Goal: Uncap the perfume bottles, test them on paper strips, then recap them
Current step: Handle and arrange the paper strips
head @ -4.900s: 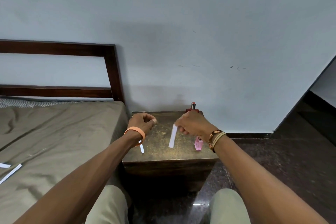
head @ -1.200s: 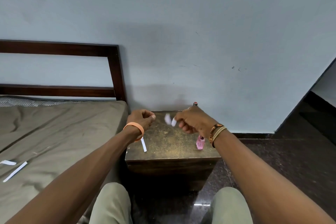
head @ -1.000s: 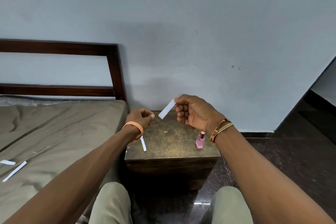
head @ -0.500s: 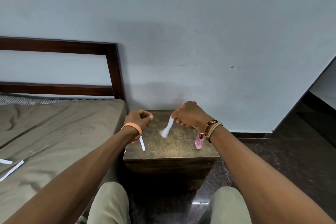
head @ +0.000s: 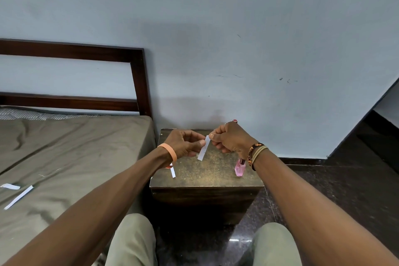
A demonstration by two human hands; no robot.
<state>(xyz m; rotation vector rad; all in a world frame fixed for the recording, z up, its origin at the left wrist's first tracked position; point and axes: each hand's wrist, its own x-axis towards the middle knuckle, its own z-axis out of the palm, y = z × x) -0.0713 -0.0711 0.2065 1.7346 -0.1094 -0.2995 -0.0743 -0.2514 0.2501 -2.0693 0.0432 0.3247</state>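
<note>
The right hand [head: 232,139] pinches the top end of a narrow white paper strip [head: 204,148] between thumb and forefinger. The strip hangs tilted above the middle of the dark brown, speckled wooden worktop [head: 207,179]. The left hand [head: 183,143] sits just beside it with its fingers [head: 195,135] curled and the thumb tip touching the strip's left edge. Whether that hand grips the strip or holds something in its palm cannot be told.

A small pink glass perfume bottle [head: 240,168] stands upright near the worktop's right front corner, just under the right wrist, which hides its top. A red-topped object [head: 235,121] peeks out behind the right hand, mostly hidden. A second white strip [head: 173,172] lies flat on the worktop under the left wrist, which wears an orange band [head: 170,153].

To the left, an olive-sheeted bed [head: 75,157] touches the worktop's side, with two more white strips [head: 19,197] near its left edge.
</note>
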